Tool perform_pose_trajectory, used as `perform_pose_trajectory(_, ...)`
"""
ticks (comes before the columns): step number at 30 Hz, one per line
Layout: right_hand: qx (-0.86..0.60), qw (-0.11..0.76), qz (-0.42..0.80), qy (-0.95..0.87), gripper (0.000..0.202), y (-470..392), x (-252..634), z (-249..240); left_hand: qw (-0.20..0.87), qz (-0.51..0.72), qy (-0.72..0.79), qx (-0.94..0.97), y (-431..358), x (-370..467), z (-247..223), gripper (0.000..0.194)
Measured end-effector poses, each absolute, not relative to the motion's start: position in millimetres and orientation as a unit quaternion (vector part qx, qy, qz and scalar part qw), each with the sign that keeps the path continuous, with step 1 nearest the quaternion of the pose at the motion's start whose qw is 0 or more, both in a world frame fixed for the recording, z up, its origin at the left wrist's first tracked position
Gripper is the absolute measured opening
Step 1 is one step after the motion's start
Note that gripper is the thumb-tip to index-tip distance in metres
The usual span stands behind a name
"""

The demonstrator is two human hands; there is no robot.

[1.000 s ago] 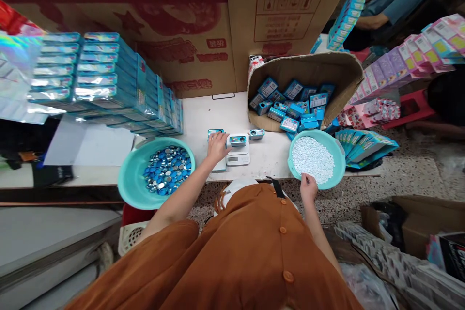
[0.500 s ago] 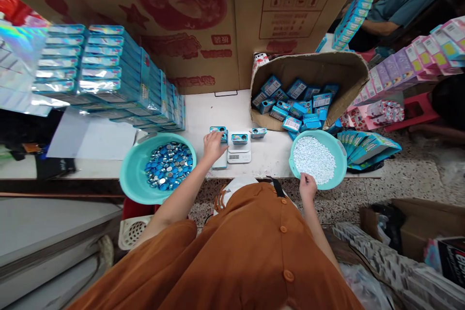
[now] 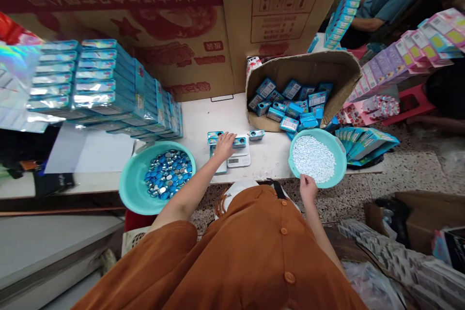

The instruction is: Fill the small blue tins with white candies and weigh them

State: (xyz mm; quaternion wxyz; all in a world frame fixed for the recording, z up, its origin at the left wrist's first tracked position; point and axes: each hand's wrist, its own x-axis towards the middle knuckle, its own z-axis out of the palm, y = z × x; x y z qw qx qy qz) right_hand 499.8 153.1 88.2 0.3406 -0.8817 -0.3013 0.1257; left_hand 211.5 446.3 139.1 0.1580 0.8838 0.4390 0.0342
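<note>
My left hand (image 3: 224, 146) reaches over the left end of a small blue box with a dark round hole (image 3: 240, 142), which rests on a white digital scale (image 3: 240, 160). Its fingers are bent onto the box's end; the thumb is hidden. Just left of the scale is a similar blue box (image 3: 215, 136), partly covered by the hand. Another one (image 3: 256, 135) stands to the right of the scale. My right hand (image 3: 308, 188) is closed in a pinch at the near rim of a turquoise basin (image 3: 341, 167) of small white pellets (image 3: 313, 157); what it pinches is hidden.
A turquoise basin (image 3: 129, 186) of blue and silver round pieces (image 3: 169, 174) stands at left. Behind it rise stacked wrapped blue boxes (image 3: 123, 89). A carton (image 3: 341, 65) of loose blue boxes lies behind the pellets, before a big cardboard box (image 3: 174, 24). Another person's arm (image 3: 366, 24) shows upper right.
My left hand has moved right, from the left blue box to the box on the scale. My right hand stays pinched at the basin rim. The view has shifted slightly.
</note>
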Motion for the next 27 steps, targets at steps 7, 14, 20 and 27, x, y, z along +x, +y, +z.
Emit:
perform_pose_trajectory(7, -0.87, 0.376, 0.128, -0.292, 0.04, 149.6, 501.6, 86.3, 0.213, 0.095, 0.364, 0.902, 429.2, 250.4, 179.7, 0.032)
perform_pose_trajectory(14, -0.853, 0.421, 0.14, -0.275, 0.038, 157.1, 515.1, 82.7, 0.252, 0.249, 0.261, 0.898, 379.3, 346.3, 250.2, 0.04)
perform_pose_trajectory(20, -0.842, 0.45, 0.138, -0.265, 0.036, 161.2, 545.6, 78.3, 0.24, 0.155, 0.233, 0.929, 371.4, 416.5, 222.6, 0.039)
perform_pose_trajectory(27, -0.843, 0.453, 0.16, -0.243, 0.036, 147.7, 570.4, 69.4, 0.209, 0.093, 0.252, 0.94, 361.9, 437.6, 197.9, 0.037)
